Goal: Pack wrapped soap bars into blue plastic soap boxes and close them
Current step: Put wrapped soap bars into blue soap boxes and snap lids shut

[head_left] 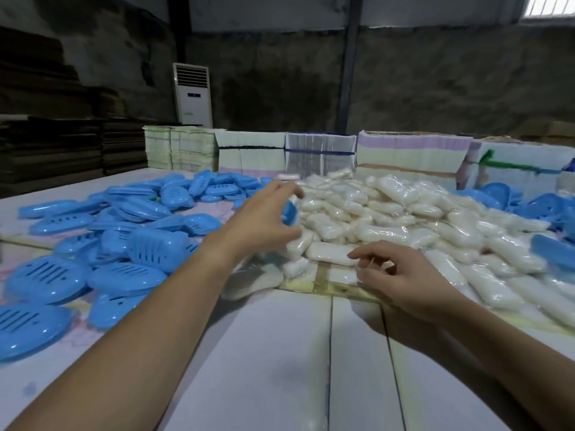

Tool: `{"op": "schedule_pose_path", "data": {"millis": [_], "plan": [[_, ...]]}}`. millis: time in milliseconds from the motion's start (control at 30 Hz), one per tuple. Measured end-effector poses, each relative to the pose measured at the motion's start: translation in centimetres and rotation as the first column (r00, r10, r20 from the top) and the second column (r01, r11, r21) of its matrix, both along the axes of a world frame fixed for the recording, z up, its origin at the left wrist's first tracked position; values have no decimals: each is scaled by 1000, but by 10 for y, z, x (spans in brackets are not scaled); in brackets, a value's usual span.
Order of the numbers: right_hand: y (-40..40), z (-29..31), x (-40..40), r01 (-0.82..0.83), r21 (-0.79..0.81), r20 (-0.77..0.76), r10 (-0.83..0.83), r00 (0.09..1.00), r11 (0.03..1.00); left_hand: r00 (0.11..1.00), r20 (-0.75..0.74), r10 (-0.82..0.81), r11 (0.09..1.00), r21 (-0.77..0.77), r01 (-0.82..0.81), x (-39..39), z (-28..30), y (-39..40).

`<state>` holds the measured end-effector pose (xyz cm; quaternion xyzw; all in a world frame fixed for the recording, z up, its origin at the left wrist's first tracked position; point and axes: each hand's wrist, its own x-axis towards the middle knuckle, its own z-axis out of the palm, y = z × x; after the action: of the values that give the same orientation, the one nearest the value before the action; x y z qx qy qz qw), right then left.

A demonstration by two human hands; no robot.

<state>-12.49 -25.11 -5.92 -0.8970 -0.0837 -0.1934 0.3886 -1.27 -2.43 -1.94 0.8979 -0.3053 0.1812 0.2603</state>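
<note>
My left hand (264, 213) reaches out over the seam between the two heaps, fingers spread and bent round a blue soap box (291, 213) that shows only as a curved sliver past my palm; the motion blur there keeps me from telling how firm the grip is or which way the box points. My right hand (404, 275) sits nearer, at the front edge of the soap pile, its fingers loosely curled with the tips on the crinkly clear film of a wrapped soap bar (334, 253). That bar is a white, rounded oblong sealed in glossy plastic, lying flat with its long axis running roughly left to right across me.

Behind it, the pile of wrapped bars (404, 213) spreads away to my right, all the same milky white, lying at every angle (no common direction among them). To my left lies the heap of blue soap boxes (124, 231): shiny oval shells with rows of slots, most lying with their long axes slanting across the table, some flat, some tipped on edge. More blue boxes (553, 209) show at the far right beyond the soap. Everything rests on a pale table (280, 368) with seams running away from me. Along its far edge stand bundled stacks of flat paper packs (404, 157), and a white standing air conditioner (193, 94) is against the dark wall.
</note>
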Motion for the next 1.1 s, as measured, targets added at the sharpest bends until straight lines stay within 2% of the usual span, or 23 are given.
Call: {"op": "schedule_pose_path", "data": {"millis": [100,167,267,367,500,600,700,800,933,1033,1100], "plan": [[-10,4,3,119,145,75,-131,989,982,942,-48,-331,943,2,332,-34,-4,-23],[-22,9,5,204,141,126,-222,967,969,863,-124,-490,871,-25,490,-49,-10,-34],[-31,10,8,250,42,142,-253,957,967,772,-244,-586,802,-37,597,-58,-18,-48],[-31,1,15,228,-264,60,-220,974,937,775,-313,-549,801,66,595,-50,-21,-44],[-29,-4,21,204,-479,-95,-282,955,854,839,-399,-369,857,203,474,-37,-18,-29],[-25,-5,25,158,-651,-141,-323,936,742,843,-394,-365,881,147,450,-39,-21,-33],[-24,-4,24,266,-656,-94,-426,900,706,838,-371,-400,883,89,461,-42,-26,-38],[-30,-2,21,393,-687,-9,-548,836,611,854,-366,-369,894,111,434,-42,-27,-40],[-42,-4,18,426,-669,-17,-585,811,610,896,-345,-279,907,213,364,-37,-22,-34],[-42,-9,22,439,-678,15,-587,810,589,889,-365,-275,913,190,361,-36,-20,-32],[-40,-9,24,453,-652,47,-564,824,608,879,-376,-293,920,140,367,-36,-23,-36]]}}
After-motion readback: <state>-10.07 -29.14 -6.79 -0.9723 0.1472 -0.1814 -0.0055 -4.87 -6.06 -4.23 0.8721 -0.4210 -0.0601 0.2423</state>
